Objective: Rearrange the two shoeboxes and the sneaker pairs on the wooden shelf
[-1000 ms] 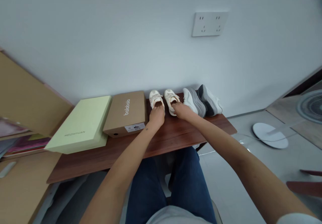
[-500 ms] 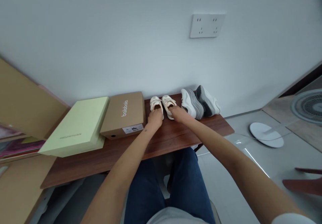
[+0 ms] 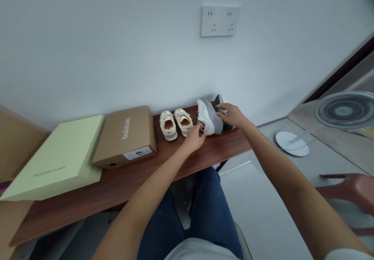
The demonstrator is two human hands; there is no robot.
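Observation:
On the reddish-brown bench, a white and grey sneaker (image 3: 209,116) lies tipped on its side, its grey sole facing right. Its mate, a sneaker with a dark sole (image 3: 217,101), is beside it, partly covered by my right hand (image 3: 232,115). That hand's thumb and fingers are apart, with the tips close to the soles; contact is unclear. My left hand (image 3: 195,137) is at the first sneaker's opening, thumb and forefinger apart. Just left of it stand two small cream shoes, the left shoe (image 3: 168,125) and the right shoe (image 3: 183,120), both upright with toes toward the wall.
A brown shoebox (image 3: 125,133) and a pale green box (image 3: 58,151) sit on the left of the bench (image 3: 125,186). The wall with a socket plate (image 3: 220,21) rises behind. To the right are a white fan (image 3: 344,111) and a reddish stool (image 3: 350,190) on the floor.
Both hands have left the cream shoes, which now stand free, and moved right to the grey and white sneakers. The view has shifted to the right.

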